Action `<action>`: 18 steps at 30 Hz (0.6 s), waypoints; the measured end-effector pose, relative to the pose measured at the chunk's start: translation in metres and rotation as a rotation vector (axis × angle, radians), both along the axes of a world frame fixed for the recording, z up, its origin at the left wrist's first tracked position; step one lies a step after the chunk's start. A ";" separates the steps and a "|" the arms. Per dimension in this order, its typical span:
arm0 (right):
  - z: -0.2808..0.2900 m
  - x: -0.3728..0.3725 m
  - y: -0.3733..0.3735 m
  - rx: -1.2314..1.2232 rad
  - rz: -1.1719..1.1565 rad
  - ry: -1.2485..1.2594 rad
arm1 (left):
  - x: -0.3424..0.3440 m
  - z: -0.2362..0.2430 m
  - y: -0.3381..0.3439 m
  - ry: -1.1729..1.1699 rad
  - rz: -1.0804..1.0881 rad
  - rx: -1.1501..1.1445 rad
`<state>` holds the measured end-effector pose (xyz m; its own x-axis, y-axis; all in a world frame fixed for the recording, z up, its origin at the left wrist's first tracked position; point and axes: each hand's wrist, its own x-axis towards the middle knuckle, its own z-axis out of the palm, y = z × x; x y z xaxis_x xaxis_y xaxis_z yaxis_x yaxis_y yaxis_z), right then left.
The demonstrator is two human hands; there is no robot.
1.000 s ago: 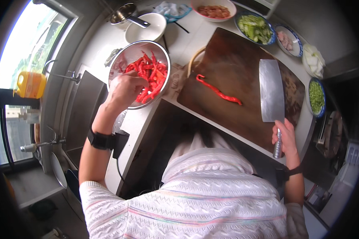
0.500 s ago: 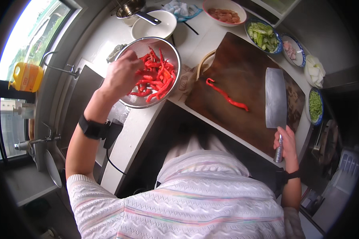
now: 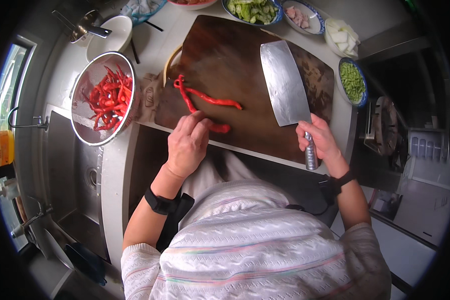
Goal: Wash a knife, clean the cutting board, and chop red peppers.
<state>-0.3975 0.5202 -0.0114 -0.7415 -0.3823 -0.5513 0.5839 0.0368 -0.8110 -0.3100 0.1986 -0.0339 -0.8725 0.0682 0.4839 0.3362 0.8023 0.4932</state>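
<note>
Two long red chili peppers lie on the dark cutting board point(image 3: 245, 60). One chili pepper point(image 3: 217, 101) rests on the board's left half. My left hand point(image 3: 188, 142) pinches the second, nearer chili pepper point(image 3: 219, 128) by the board's front edge; its fingers hide the middle of it. In my right hand point(image 3: 321, 137) is a cleaver point(image 3: 286, 82), gripped by its metal handle, the broad blade pointing away over the right half of the board. A metal mesh strainer point(image 3: 76, 102) holding several more red chilies stands left of the board.
Behind the board are bowls of sliced green vegetable point(image 3: 255, 10), pale pink meat point(image 3: 297, 17) and white slices point(image 3: 342, 37). Chopped green pieces fill a bowl point(image 3: 352, 82) on the right. A sink point(image 3: 75, 165) lies left, a white bowl point(image 3: 112, 37) and small pan point(image 3: 87, 27) behind the strainer.
My left hand has moved from the strainer to the board, bringing a second chili pepper. The cleaver stays in my right hand. The view has turned toward the right.
</note>
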 end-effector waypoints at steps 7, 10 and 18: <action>0.042 -0.004 -0.016 0.102 0.257 0.020 | 0.012 -0.006 0.021 0.036 0.231 0.104; 0.051 -0.016 -0.033 0.163 0.465 0.072 | 0.012 -0.011 0.026 0.113 0.296 0.070; 0.045 -0.054 -0.060 0.264 0.801 0.166 | 0.016 -0.019 0.031 0.150 0.344 0.064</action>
<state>-0.4511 0.4602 0.0331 -0.3818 -0.6995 -0.6041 0.1764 0.5864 -0.7906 -0.2941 0.2298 -0.0531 -0.7581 -0.2507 0.6021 0.1249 0.8503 0.5113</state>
